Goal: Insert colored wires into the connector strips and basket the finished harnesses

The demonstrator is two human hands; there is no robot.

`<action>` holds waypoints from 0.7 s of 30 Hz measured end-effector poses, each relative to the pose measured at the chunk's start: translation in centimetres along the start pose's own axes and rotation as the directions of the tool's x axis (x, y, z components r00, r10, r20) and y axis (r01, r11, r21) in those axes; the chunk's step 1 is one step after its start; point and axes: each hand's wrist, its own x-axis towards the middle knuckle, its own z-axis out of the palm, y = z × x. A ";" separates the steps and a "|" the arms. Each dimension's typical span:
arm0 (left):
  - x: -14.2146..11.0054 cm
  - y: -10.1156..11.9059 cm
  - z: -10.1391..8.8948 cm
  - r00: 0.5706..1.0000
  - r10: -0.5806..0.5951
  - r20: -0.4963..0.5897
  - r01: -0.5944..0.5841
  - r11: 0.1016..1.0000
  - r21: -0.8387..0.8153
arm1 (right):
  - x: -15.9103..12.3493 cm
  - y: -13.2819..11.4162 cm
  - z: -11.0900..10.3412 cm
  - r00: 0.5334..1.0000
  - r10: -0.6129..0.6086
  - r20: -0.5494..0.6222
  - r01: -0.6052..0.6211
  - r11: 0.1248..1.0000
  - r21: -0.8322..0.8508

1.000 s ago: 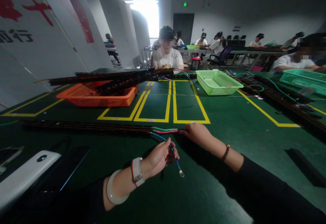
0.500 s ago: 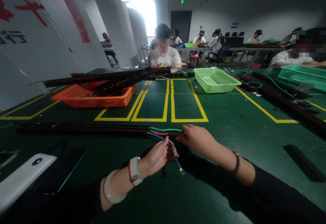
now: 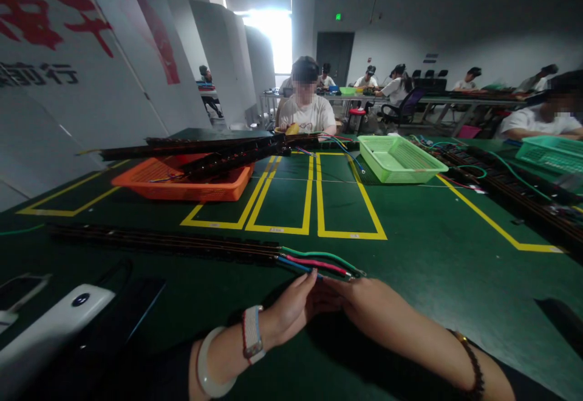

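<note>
A long dark strip [image 3: 159, 240] lies across the green table in front of me, with a green wire [image 3: 325, 255], a red wire [image 3: 319, 263] and a blue wire [image 3: 294, 265] coming out of its right end. My left hand [image 3: 291, 307] and my right hand [image 3: 364, 304] meet just below the wire ends, fingertips pressed together. The left fingers pinch the blue wire near its end. The right hand's fingers curl against the left ones, and what they grip is hidden. A watch and a pale bangle sit on my left wrist, a bead bracelet on my right.
An orange basket [image 3: 182, 188] with several dark strips laid over it stands at the back left. A light green basket [image 3: 398, 161] stands at the back right. A white device [image 3: 50, 328] lies near left. More strips and wires lie far right. People sit at tables behind.
Both hands have drawn closer to me and come together below the wire ends. The blue wire, which hung down from the left hand, now lies straighter beside the red and green ones.
</note>
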 end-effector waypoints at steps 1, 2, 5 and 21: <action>-0.1 0.0 0.1 0.999 -0.016 0.032 0.015 0.999 0.032 | 0.1 0.5 -0.4 1.000 0.000 0.001 0.000 1.000 -0.005; -0.2 0.0 0.2 0.997 -0.038 0.061 0.034 0.997 0.075 | 0.2 1.0 -0.7 1.000 0.003 0.011 -0.003 1.000 -0.021; -0.5 -0.1 0.2 0.987 -0.097 0.130 0.066 0.972 0.227 | 0.6 2.1 -0.6 0.999 -0.015 0.038 0.017 0.998 -0.064; -0.6 0.1 0.0 0.967 -0.097 0.235 -0.014 0.902 0.431 | 3.2 4.4 0.7 0.957 0.046 -0.287 -0.059 0.998 -0.036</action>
